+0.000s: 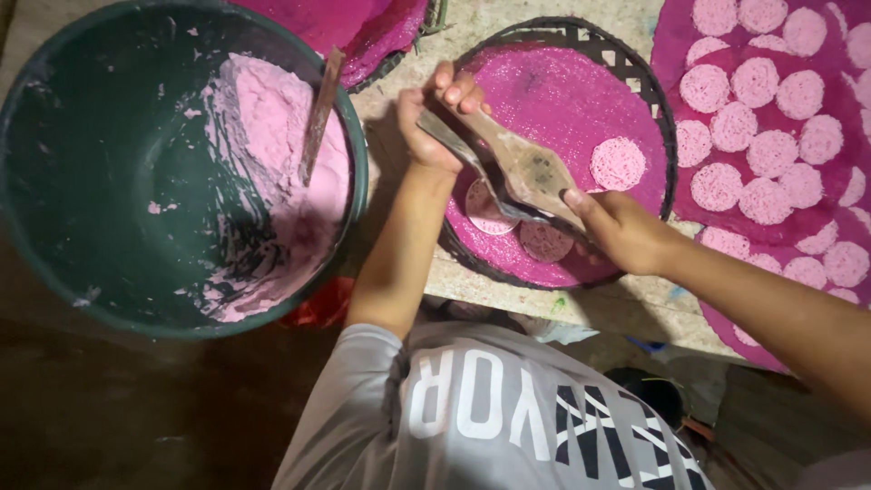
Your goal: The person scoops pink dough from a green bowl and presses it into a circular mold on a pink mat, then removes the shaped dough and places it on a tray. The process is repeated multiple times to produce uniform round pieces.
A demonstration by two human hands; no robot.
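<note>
Wooden paddle point(531, 168) was clamped in the right hand point(617, 227) fingers over the woven tray point(658, 109). Left hand point(426, 122) fingers were closed on a metal scoop point(454, 145) above pink discs point(544, 240).

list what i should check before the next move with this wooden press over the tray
1. Grip on the wooden press: ok, left hand holds one end and right hand the other.
2. Room on the round tray: ok, only three pink discs lie on its magenta lining.
3. Spacing of the discs: cannot tell, the press hides part of one.
4. Paste supply in the green basin: ok, a pink heap is left, with a wooden stick in it.
5. Underside of the press loaded or clean: cannot tell, it faces down.
</note>
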